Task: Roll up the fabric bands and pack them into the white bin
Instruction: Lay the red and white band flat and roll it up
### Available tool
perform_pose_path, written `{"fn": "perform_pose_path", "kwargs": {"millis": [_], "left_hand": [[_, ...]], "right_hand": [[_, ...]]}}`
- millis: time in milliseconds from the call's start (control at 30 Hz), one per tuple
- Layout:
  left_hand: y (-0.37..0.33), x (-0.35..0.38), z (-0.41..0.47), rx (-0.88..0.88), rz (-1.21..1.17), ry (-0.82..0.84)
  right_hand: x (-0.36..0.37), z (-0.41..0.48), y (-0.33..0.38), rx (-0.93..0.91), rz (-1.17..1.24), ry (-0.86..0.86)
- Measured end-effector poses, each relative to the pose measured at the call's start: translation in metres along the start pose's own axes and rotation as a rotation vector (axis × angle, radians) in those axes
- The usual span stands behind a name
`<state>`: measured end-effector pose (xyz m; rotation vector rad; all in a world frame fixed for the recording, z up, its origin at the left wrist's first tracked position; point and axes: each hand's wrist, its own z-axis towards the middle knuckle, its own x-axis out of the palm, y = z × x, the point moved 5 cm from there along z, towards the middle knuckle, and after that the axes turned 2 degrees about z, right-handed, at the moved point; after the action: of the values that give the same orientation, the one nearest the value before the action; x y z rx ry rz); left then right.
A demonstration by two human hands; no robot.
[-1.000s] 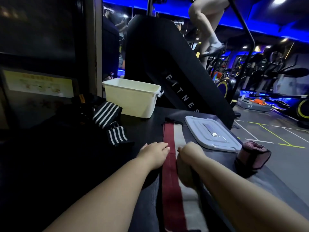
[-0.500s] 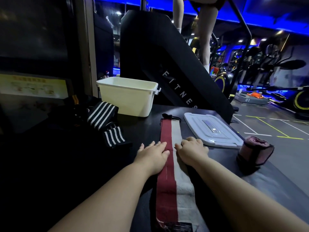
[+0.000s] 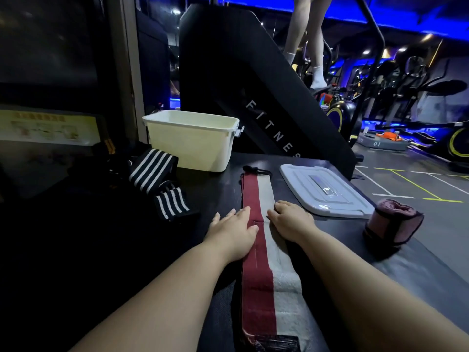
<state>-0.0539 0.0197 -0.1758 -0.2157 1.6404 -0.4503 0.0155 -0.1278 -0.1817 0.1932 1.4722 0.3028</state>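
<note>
Seen from the wearer's head, both bare forearms reach forward over a dark tabletop (image 3: 418,275). A long red-and-white fabric band (image 3: 258,270) lies flat and unrolled between them, pointing toward the white bin (image 3: 193,146) (open, at the far edge). The left hand (image 3: 233,229) lies flat, fingers straight and together, on the red stripe. The right hand (image 3: 291,221) rests on the white stripe with fingers bent under; whether it pinches the cloth cannot be told. A rolled pink band (image 3: 393,224) stands well to the right.

The red and white band (image 3: 258,250) is woven cloth, matt; the white bin (image 3: 193,146) and lid (image 3: 327,191) are smooth, slightly glossy plastic.
</note>
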Motion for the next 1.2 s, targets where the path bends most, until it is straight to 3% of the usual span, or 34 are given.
{"fn": "perform_pose_path", "kwargs": {"millis": [467,567,667,833,967,1100,1200], "left_hand": [[0.003,0.007,0.007,-0.008,0.103,-0.024],[0.001,0.003,-0.004,0.053,0.061,-0.052],[-0.002,0.002,-0.024,0.168,-0.034,0.094],[-0.004,0.002,-0.066,0.274,-0.191,0.233],[-0.009,0.010,-0.105,0.359,-0.224,0.198],[-0.007,0.011,-0.136,0.453,-0.324,0.065],[-0.010,0.006,-0.163,0.558,-0.316,-0.134]], "right_hand": [[-0.002,0.002,-0.002,-0.037,0.061,-0.046],[-0.015,-0.020,0.004,-0.060,0.287,0.100],[-0.027,-0.058,0.003,-0.064,0.435,0.322],[-0.033,-0.131,-0.005,-0.160,0.529,0.479],[-0.027,-0.176,-0.011,-0.321,0.403,0.331],[-0.038,-0.218,-0.010,-0.369,0.709,0.093],[-0.041,-0.245,-0.007,-0.402,0.766,0.000]]}}
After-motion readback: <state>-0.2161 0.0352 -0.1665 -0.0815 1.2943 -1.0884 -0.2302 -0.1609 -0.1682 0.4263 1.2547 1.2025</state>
